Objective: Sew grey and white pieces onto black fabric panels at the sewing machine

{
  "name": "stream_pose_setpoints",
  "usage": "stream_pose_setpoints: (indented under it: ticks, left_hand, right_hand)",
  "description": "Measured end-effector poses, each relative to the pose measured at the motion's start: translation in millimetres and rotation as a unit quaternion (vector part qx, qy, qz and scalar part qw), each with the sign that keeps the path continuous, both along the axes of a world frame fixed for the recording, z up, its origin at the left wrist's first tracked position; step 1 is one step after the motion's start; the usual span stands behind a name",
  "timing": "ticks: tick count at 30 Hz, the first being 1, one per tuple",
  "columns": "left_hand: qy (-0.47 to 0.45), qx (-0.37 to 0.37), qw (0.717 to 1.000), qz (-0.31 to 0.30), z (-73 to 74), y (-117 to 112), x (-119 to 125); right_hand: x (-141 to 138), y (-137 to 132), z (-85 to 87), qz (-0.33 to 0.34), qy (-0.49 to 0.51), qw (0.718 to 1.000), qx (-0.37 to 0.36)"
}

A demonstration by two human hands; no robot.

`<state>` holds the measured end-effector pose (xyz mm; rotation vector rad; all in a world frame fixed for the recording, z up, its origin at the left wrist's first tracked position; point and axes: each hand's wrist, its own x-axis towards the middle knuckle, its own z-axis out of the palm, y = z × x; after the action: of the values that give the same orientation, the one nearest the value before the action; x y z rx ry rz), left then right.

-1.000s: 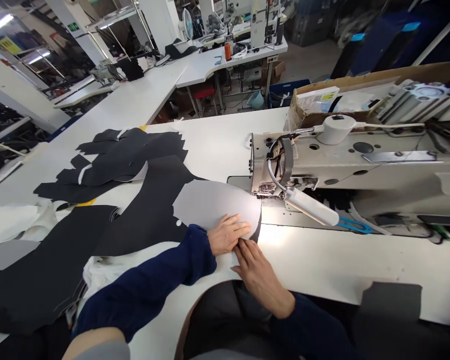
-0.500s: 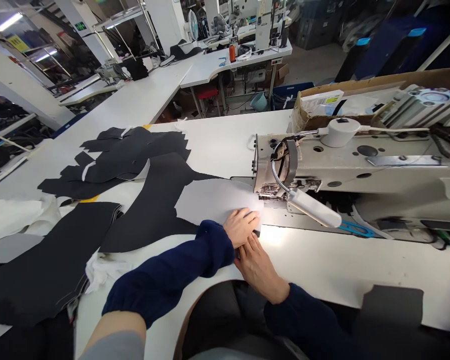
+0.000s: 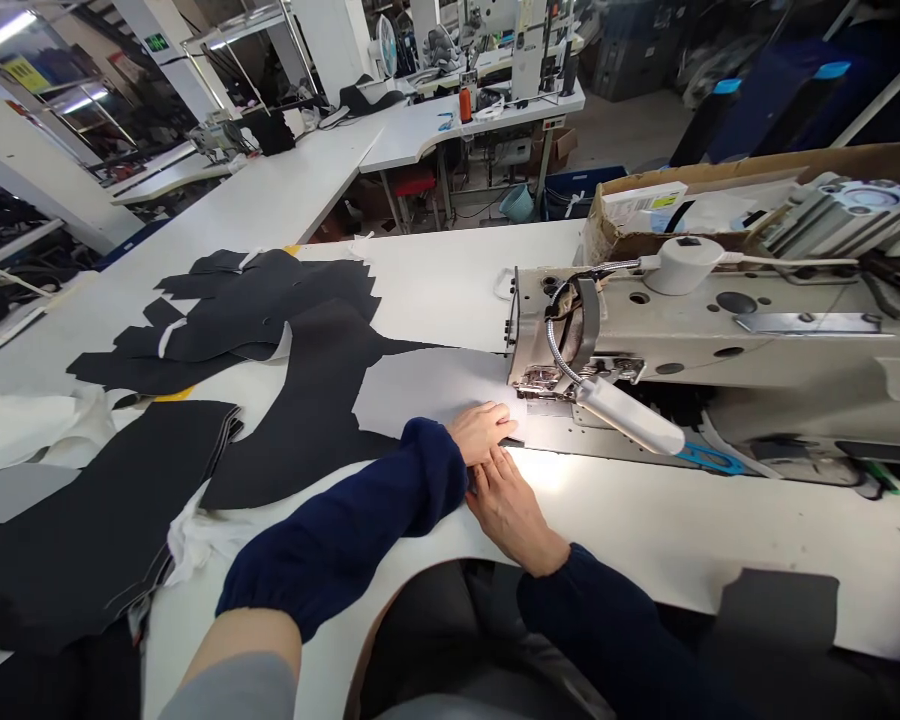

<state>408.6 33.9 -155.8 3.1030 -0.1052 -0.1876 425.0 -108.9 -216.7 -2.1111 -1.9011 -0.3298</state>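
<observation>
A grey fabric panel [image 3: 427,390] lies over a long black cut fabric piece [image 3: 300,420], its front edge at the presser foot [image 3: 544,380] of an industrial sewing machine [image 3: 690,340]. My left hand [image 3: 481,432], in a navy sleeve, rests on the panel close to that foot. Just below it, my right hand [image 3: 507,512] has its fingertips at the panel's near edge, touching my left hand. The needle area is partly hidden by the machine's lamp and head.
A lamp arm [image 3: 630,415] hangs over the needle plate, and blue-handled scissors [image 3: 709,458] lie beyond it. Stacked black cut pieces [image 3: 97,530] and white cloth [image 3: 30,435] cover the table's left side. A cardboard box [image 3: 690,205] stands behind the machine.
Both hands have slid up toward the presser foot, carrying the grey panel with them. Its rounded edge no longer shows past my hands, and the panel now reaches the foot.
</observation>
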Motion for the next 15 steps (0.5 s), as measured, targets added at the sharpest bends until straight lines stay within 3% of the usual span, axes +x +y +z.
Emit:
stream_pose_setpoints:
  ticks: [6, 15]
  left_hand:
    - [-0.013, 0.021, 1.0, -0.012, -3.1, 9, 3]
    - [-0.003, 0.039, 0.999, 0.026, -1.9, 8, 22]
  right_hand:
    - [7, 7, 0.1, -0.012, -0.003, 1.0, -0.004]
    - [21, 21, -1.7, 0.0, -0.017, 1.0, 0.0]
